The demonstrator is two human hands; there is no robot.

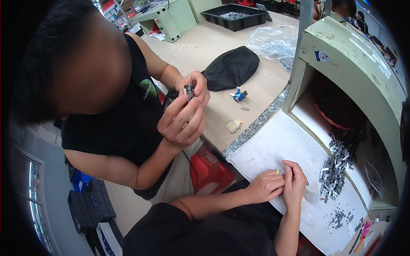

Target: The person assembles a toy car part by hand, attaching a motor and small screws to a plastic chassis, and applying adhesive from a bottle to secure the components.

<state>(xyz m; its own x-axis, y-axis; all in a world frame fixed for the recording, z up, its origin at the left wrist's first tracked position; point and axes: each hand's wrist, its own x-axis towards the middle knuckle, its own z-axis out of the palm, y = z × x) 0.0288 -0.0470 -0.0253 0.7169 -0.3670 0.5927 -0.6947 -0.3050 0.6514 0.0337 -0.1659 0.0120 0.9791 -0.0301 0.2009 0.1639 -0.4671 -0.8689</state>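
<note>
A co-worker in a black shirt point(128, 115) sits at far left, both hands raised around a small dark cylindrical part point(189, 90). On the tan bench beyond lie a black mesh cap point(230, 68) and a blue clip point(239, 95). My left hand point(267, 185) rests on the white work sheet point(277, 141), fingers curled, pinching a small yellow piece point(278, 171) at the fingertips. My right hand point(295, 183) lies just beside it, touching, its fingers closed on the same piece, which sits between the two grips. A heap of grey metal clips point(335, 168) lies near, to the right
</note>
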